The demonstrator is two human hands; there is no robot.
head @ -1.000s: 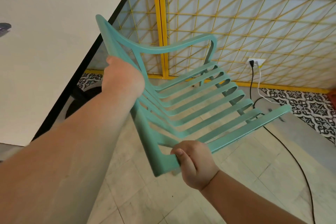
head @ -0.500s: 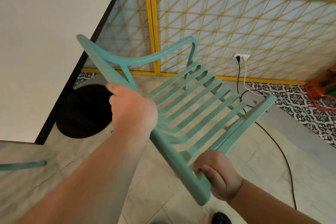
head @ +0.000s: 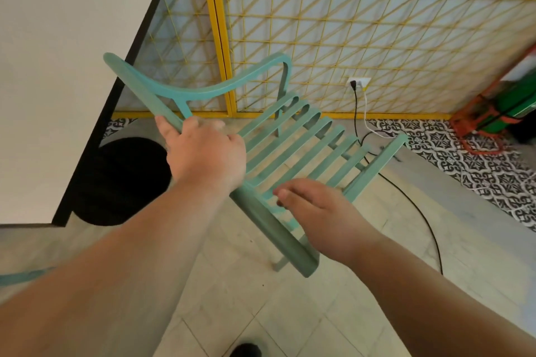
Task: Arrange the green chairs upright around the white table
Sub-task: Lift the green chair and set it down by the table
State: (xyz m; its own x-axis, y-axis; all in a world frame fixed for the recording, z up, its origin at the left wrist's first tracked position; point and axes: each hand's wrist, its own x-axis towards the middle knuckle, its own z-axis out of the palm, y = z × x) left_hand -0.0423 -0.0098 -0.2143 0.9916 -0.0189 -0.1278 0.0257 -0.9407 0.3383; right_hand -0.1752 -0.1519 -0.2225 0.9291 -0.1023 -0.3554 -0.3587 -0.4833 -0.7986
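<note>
Left hand [head: 206, 156]: I grip the green chair [head: 293, 148] by its back rail, thumb along it.
Right hand [head: 322, 211]: my fingers are relaxed above the seat slats, holding nothing.
Chair: seat up under my hands, just beside the white table [head: 58, 66] corner.

Left hand [head: 206, 153] fingers [head: 190, 124] curl round green chair [head: 290, 139] back frame, right hand [head: 319, 209] fingers loose just above seat slats, white worktop [head: 58, 66] left of left fingers.
</note>
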